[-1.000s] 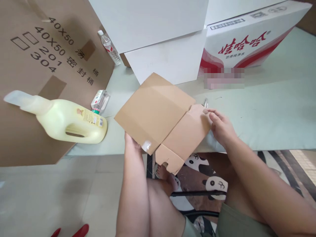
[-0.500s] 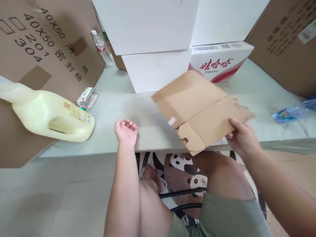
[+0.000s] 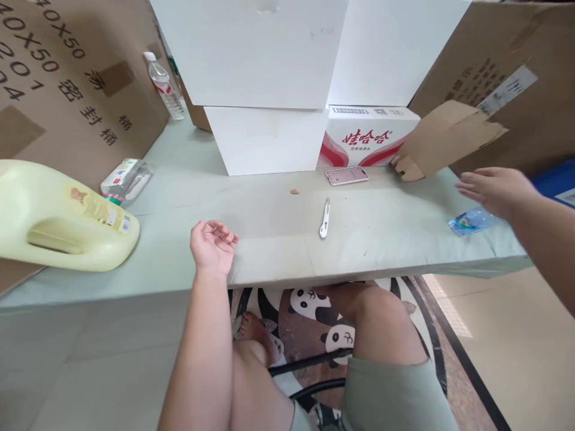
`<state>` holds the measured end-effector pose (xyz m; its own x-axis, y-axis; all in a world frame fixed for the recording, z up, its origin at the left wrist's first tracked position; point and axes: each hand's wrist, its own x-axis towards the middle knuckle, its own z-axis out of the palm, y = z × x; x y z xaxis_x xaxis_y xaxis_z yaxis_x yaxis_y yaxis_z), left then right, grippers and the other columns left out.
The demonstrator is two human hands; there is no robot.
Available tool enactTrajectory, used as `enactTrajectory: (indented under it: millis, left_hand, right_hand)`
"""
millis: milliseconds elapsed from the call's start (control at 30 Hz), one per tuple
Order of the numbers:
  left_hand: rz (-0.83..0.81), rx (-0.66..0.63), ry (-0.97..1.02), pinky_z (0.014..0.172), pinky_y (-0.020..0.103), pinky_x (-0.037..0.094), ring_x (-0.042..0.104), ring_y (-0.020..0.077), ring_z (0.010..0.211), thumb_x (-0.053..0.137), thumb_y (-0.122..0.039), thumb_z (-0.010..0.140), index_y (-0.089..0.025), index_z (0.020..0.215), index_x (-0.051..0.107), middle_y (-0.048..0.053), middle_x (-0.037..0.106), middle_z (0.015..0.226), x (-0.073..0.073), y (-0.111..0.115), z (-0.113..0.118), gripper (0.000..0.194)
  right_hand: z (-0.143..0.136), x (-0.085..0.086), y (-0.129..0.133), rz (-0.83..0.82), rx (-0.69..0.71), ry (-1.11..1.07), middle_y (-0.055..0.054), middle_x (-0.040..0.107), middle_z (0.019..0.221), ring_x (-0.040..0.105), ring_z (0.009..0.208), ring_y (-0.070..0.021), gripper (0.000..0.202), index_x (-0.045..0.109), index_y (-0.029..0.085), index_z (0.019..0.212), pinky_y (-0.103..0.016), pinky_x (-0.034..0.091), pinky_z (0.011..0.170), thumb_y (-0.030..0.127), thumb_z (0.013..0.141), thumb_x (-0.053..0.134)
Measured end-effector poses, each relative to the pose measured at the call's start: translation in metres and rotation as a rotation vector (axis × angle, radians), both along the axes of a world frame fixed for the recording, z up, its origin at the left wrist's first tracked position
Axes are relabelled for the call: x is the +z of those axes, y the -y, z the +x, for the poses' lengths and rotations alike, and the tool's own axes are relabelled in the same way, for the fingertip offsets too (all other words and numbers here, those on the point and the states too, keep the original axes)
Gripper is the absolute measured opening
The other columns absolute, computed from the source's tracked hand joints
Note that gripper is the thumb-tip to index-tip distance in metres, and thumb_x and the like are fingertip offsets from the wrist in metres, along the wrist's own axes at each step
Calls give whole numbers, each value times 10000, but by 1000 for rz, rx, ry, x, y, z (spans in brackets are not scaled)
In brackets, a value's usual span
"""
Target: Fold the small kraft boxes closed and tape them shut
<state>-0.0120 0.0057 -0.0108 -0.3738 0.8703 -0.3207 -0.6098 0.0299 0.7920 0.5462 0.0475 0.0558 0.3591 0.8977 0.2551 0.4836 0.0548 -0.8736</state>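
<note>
The flattened piece of brown cardboard [image 3: 442, 140] stands tilted at the right, between the red-and-white carton and the large box. My right hand [image 3: 498, 188] is apart from it, fingers stretched out and holding nothing, above a crumpled blue-labelled plastic bottle [image 3: 471, 221]. Palm up at the table's front edge, my left hand [image 3: 213, 245] rests with loosely curled fingers and nothing in them. A white utility knife [image 3: 324, 218] lies mid-table. Behind it are a pink phone [image 3: 347, 175] and a small brown scrap [image 3: 294, 191].
White boxes [image 3: 265, 140] and a red-and-white carton [image 3: 366, 140] stack at the back. Large brown boxes flank the table [image 3: 265, 257]. At left are a yellow jug [image 3: 103, 233], a lying bottle [image 3: 128, 179] and an upright water bottle [image 3: 165, 90]. A blue object [image 3: 557, 182] sits far right.
My right hand has carried the cardboard to the back right and let go of it. The knife, phone and scrap have come into sight. My left hand keeps its pose.
</note>
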Motion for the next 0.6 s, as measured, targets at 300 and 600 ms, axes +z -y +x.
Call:
enactTrajectory:
  millis: [300,600]
  left_hand:
    - [15,-7,115,356,149,231,422,46,404,627,-416,752,-176,639,524,-53,483,546,4,0,-8,285]
    - [86,62,217,478,188,376,510,76,463,661,-383,679,-203,610,469,-47,504,518,-4,11,-27,272]
  right_hand:
    - [-88,-45,10,-450,-22,-82,-125,731,985,712,899,-260,344,633,208,958,-488,575,903,294,666,793]
    - [-237,-25,0,-235,447,437,-132,748,1119,712,977,-290,374,640,220,1073,-474,576,799,480,805,616]
